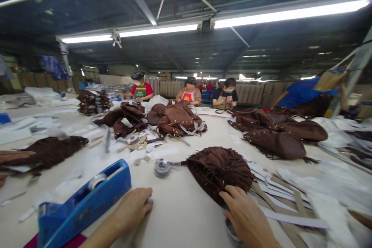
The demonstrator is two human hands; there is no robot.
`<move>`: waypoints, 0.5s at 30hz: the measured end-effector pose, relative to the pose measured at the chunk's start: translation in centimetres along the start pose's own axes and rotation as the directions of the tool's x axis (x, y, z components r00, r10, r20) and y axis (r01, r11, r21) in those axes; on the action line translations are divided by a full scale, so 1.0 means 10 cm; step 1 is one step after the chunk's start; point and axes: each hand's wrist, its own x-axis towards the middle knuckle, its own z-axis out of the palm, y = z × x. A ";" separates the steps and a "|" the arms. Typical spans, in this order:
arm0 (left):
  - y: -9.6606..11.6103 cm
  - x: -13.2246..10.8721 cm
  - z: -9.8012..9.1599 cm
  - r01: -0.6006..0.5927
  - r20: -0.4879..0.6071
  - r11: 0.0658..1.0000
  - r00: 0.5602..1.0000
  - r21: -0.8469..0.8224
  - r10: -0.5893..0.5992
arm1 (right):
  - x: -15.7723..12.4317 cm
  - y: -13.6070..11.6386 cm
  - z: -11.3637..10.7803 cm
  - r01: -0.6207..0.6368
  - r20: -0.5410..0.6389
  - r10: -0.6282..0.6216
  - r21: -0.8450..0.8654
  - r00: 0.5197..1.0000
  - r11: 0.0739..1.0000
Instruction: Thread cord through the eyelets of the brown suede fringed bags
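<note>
A dark brown fringed bag (222, 168) lies on the pale table in front of me. My right hand (247, 215) grips its near edge, with the fingers over the fringe and the thumb below. Partly hidden under this hand is a grey roll (231, 230). My left hand (135, 206) is closed low over the table, a small pale bit showing at its fingertips that I cannot make out. Beside it stands a blue tape dispenser (87, 201) holding a tape roll (97, 181). A coiled grey strip (162, 167) rests left of the bag, its tail reaching toward it.
More brown bags (178, 118) are heaped across the table, with others (279, 131) at the right. Paper strips (279, 192) lie scattered. A co-worker's hand (17, 157) touches a fringed brown piece (58, 151) at left. Several people work across the table.
</note>
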 end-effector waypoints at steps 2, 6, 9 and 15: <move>-0.02 0.02 0.04 -0.030 -0.012 0.999 0.999 -0.035 0.030 | -0.01 -0.02 -0.07 -0.018 -0.036 0.017 -0.017 0.999 1.000; 0.24 0.11 0.16 -0.161 -0.056 0.954 0.987 -0.252 0.152 | -0.14 -0.32 -0.16 0.009 -0.097 0.011 0.203 0.995 0.979; 0.72 0.11 0.22 -0.265 -0.035 0.730 0.949 -0.630 0.315 | -0.19 -0.64 -0.08 -0.089 0.155 -0.013 0.628 0.988 0.773; 1.22 -0.05 0.07 -0.332 -0.063 0.603 0.905 -0.725 0.422 | -0.21 -0.18 -0.22 -0.125 0.109 0.064 0.757 0.992 0.642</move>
